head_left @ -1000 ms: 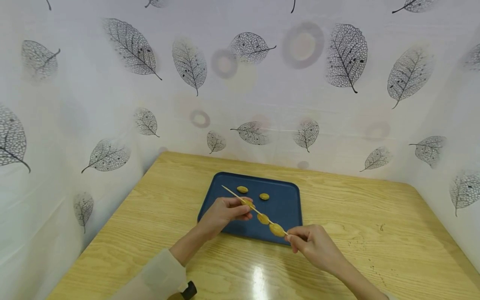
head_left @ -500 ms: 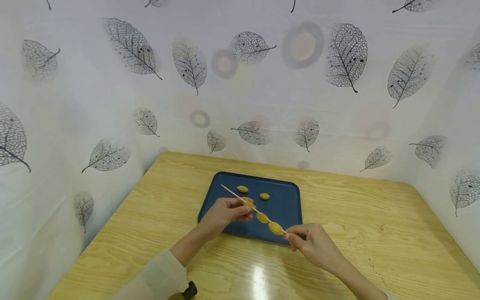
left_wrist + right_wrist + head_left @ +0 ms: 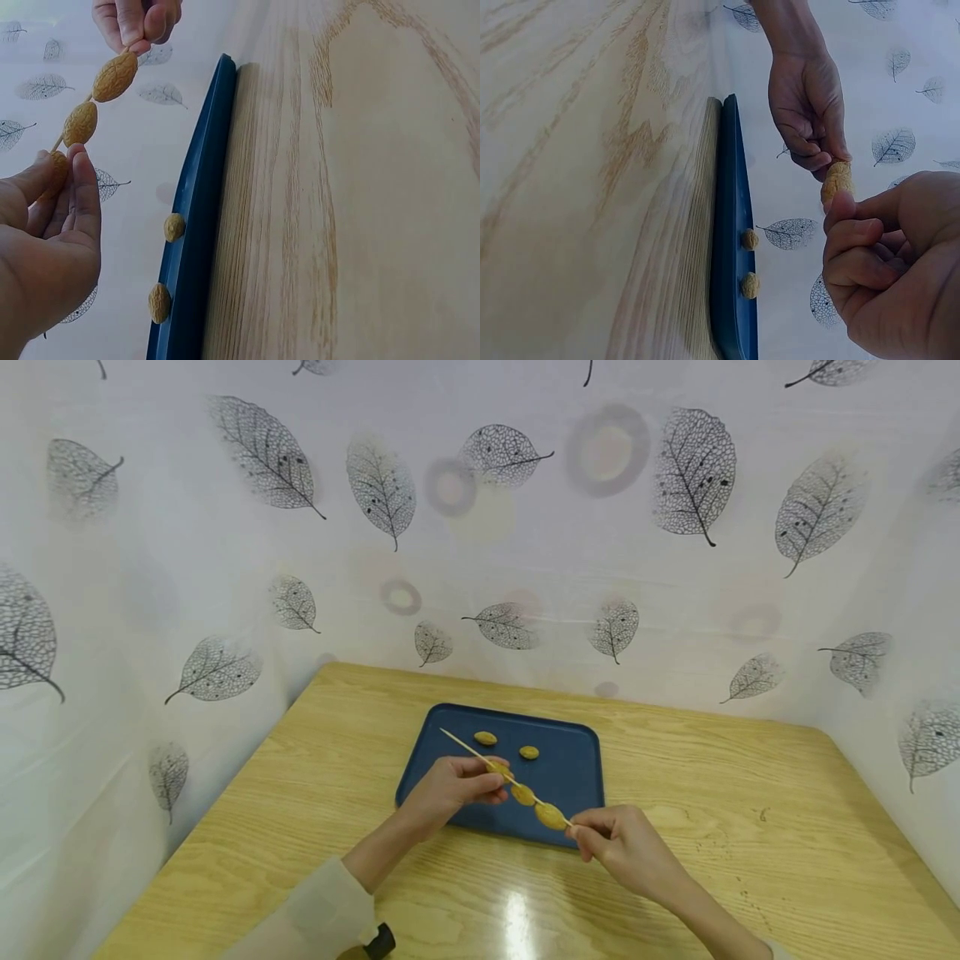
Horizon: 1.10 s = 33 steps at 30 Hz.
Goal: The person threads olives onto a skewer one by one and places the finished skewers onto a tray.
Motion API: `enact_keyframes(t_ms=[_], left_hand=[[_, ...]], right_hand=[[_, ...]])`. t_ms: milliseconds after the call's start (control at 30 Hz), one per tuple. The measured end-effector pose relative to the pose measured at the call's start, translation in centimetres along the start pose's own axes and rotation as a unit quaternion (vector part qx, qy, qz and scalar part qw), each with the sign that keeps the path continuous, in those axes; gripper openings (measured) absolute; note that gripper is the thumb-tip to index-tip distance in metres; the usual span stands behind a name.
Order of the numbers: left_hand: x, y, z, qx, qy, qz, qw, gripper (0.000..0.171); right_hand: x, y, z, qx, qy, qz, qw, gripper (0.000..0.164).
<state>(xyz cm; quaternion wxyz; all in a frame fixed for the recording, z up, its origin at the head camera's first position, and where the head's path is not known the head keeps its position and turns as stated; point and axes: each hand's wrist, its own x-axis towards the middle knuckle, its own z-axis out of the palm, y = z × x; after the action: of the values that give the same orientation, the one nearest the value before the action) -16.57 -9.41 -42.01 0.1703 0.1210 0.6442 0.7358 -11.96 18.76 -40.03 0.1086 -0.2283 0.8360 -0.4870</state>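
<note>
A thin wooden skewer (image 3: 459, 742) slants over the blue tray, its pointed end up to the left. Three wrinkled golden-yellow oval pieces, like dried fruit, are threaded on it: a lowest piece (image 3: 551, 815), a middle piece (image 3: 522, 794) and an upper piece (image 3: 57, 171). My left hand (image 3: 453, 789) pinches the upper piece between thumb and fingers, partly hiding it. At the skewer's lower end, just below the lowest piece, my right hand (image 3: 630, 852) pinches the stick between thumb and forefinger. In the right wrist view the lowest piece (image 3: 838, 182) hides the others.
The blue tray (image 3: 577, 760) lies on a wooden table (image 3: 720, 793). On the tray rest two more oval pieces, a left one (image 3: 485, 738) and a right one (image 3: 528, 752). A leaf-patterned sheet (image 3: 540, 560) hangs around the table's back and sides.
The skewer, its lower two pieces and my right hand have shifted slightly up and left, toward my left hand. The left hand has stayed almost still, gripping the upper piece.
</note>
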Motion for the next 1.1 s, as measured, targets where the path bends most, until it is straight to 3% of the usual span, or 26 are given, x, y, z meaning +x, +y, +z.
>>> enact_keyframes(t_ms=[733,1100], left_hand=[[-0.12,-0.01,0.0,0.005,-0.012,-0.001,0.9999,0.037],[-0.21,-0.04,-0.01,0.009,-0.009,-0.009,0.9999,0.035]], right_hand=[[0.2,-0.03,-0.08,-0.004,-0.012,-0.005,1.0,0.034],[0.36,-0.36,-0.68,-0.031,-0.037,0.017,0.999,0.029]])
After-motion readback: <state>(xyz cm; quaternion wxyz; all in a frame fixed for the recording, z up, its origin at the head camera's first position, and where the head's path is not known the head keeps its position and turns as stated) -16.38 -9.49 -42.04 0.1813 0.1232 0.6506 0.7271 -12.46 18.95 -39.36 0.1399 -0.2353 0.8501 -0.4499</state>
